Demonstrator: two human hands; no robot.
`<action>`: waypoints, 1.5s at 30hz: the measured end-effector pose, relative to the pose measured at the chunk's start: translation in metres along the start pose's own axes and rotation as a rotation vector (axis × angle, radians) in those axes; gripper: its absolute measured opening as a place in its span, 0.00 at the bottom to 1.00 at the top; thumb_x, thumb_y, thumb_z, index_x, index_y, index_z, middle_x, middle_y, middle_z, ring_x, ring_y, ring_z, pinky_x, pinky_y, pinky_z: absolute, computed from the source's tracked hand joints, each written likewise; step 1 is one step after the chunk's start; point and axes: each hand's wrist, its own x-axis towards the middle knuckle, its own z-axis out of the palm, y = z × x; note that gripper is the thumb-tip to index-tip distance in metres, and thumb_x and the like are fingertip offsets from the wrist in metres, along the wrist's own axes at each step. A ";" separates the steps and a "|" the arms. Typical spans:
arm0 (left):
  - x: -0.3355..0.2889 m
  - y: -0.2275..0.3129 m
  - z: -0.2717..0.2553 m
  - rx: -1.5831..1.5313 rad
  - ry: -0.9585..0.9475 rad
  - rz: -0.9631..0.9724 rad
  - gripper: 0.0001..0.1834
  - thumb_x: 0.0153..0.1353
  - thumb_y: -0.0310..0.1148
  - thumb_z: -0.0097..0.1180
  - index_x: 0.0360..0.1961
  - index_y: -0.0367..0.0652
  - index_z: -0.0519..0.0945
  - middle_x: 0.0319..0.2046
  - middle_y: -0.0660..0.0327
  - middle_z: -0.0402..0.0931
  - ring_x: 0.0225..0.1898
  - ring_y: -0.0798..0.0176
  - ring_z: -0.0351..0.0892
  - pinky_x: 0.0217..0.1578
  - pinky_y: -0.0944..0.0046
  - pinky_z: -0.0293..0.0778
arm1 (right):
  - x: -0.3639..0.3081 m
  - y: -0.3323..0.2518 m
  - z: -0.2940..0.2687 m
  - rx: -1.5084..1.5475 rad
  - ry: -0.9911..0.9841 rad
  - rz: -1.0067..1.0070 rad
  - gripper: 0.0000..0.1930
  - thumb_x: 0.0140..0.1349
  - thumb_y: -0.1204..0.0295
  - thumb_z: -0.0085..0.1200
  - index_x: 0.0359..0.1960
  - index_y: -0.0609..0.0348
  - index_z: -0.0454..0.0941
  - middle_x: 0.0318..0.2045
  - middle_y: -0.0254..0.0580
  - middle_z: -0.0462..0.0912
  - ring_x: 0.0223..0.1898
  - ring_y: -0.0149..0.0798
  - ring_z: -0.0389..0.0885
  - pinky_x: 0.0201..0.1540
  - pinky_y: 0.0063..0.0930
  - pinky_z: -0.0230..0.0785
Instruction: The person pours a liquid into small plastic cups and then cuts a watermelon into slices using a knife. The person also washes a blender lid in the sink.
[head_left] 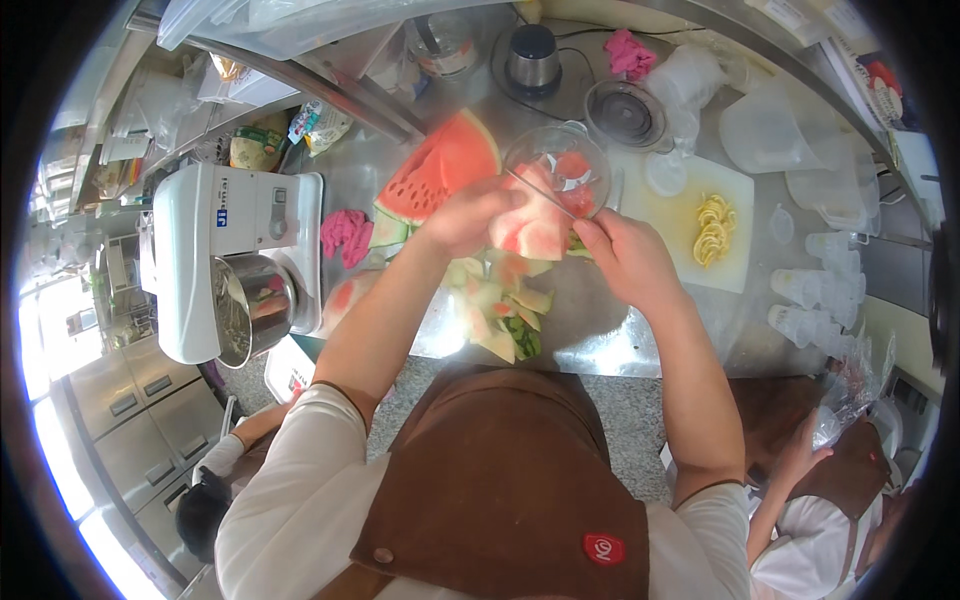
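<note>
My left hand [478,215] is closed on a pale pink chunk of peeled watermelon [528,230], held at the near left rim of a clear jug [598,165]. Red watermelon pieces [572,166] show inside the jug. My right hand [635,262] is closed beside the jug, around what looks like a knife [550,194]; its thin blade slants over the jug's near side and its handle is hidden in my fist. Left of the jug lies a large watermelon wedge [445,165] with its rind on. Pale and green rind peelings [495,305] are heaped below my hands.
A white stand mixer [245,205] with a steel bowl stands at left, near a pink cloth [347,236]. A white cutting board [660,215] with lemon slices [714,230] lies at right. Plastic cups [805,290] line the right edge. Co-workers stand at both lower sides.
</note>
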 end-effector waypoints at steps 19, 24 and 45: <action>-0.001 -0.019 0.009 -0.021 0.054 0.112 0.25 0.62 0.38 0.71 0.58 0.41 0.80 0.45 0.61 0.84 0.43 0.63 0.86 0.41 0.60 0.84 | 0.018 0.052 0.040 0.349 -0.053 0.544 0.25 0.80 0.50 0.42 0.45 0.62 0.78 0.35 0.44 0.84 0.18 0.36 0.73 0.19 0.32 0.66; 0.010 -0.030 0.015 0.140 0.224 0.164 0.29 0.62 0.41 0.71 0.60 0.38 0.78 0.47 0.59 0.83 0.46 0.64 0.85 0.42 0.61 0.82 | 0.012 0.046 0.062 0.888 0.105 0.657 0.24 0.76 0.43 0.48 0.50 0.51 0.77 0.30 0.33 0.78 0.14 0.27 0.67 0.14 0.22 0.57; -0.006 -0.053 0.049 0.175 0.511 0.541 0.35 0.60 0.30 0.70 0.68 0.41 0.70 0.56 0.61 0.78 0.57 0.65 0.78 0.60 0.60 0.76 | -0.008 -0.001 0.115 1.387 0.365 0.712 0.14 0.76 0.48 0.51 0.43 0.41 0.76 0.28 0.24 0.78 0.19 0.24 0.70 0.17 0.20 0.59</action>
